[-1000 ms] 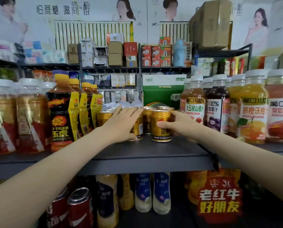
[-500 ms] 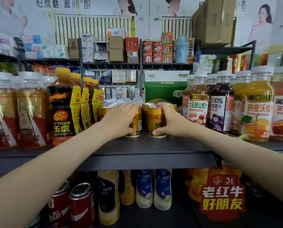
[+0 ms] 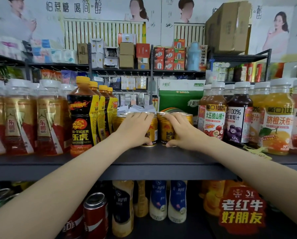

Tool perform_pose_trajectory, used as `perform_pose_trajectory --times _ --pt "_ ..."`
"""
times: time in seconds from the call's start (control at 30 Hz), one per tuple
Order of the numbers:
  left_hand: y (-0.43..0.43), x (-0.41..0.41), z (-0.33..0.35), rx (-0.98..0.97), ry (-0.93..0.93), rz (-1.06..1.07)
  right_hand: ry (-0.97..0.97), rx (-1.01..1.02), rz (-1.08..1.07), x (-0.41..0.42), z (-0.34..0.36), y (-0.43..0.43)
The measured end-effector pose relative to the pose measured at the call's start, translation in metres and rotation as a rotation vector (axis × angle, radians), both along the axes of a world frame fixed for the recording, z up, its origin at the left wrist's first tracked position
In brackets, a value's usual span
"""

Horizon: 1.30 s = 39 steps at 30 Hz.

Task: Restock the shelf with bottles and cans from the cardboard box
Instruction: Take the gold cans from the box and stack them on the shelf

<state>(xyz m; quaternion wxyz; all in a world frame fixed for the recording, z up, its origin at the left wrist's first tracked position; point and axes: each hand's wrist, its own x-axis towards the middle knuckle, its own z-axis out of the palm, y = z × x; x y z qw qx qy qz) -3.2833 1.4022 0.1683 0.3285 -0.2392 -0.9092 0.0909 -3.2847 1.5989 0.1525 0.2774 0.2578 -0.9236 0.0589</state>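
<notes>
Two gold Red Bull cans stand side by side at the front of the grey shelf. My left hand wraps round the left gold can, thumb at its base. My right hand wraps round the right gold can the same way. More gold cans stand in rows behind them, mostly hidden by my hands. The cardboard box is out of view.
Black-and-yellow Hi-Tiger bottles stand just left of the cans, with clear-capped bottles further left. Juice bottles crowd the right side. A green carton sits behind. Red cans and bottles fill the shelf below.
Both hands have closed round the two front cans and drawn them together; a second ago the right hand only touched its can from the side. The view has shifted slightly closer.
</notes>
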Motion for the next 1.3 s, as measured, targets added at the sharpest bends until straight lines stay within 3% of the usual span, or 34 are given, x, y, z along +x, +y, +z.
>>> perform_pose_trajectory --times 0.3,0.43,0.63,0.8,1.0,1.17,1.3 --pt "0.000 0.003 -0.004 -0.011 0.040 0.029 0.021 0.018 -0.075 0.008 -0.003 -0.011" --pt "-0.004 0.024 -0.010 0.104 0.053 0.015 0.074 0.005 -0.130 0.028 -0.011 -0.011" --pt "-0.026 0.090 -0.040 0.353 0.055 -0.042 0.084 -0.171 0.002 0.079 -0.030 -0.032" --pt "-0.048 0.167 -0.109 0.578 0.163 -0.096 0.153 -0.243 0.271 0.150 -0.084 -0.072" --pt "-0.079 0.278 -0.248 0.668 -0.051 0.102 -0.177 -0.223 0.521 0.237 -0.226 -0.137" --pt "-0.138 0.364 -0.347 0.805 -0.380 0.510 -0.513 -0.149 0.622 0.296 -0.324 -0.215" --pt "-0.194 0.421 -0.396 0.795 -0.516 0.744 -0.666 -0.063 0.691 0.331 -0.374 -0.286"
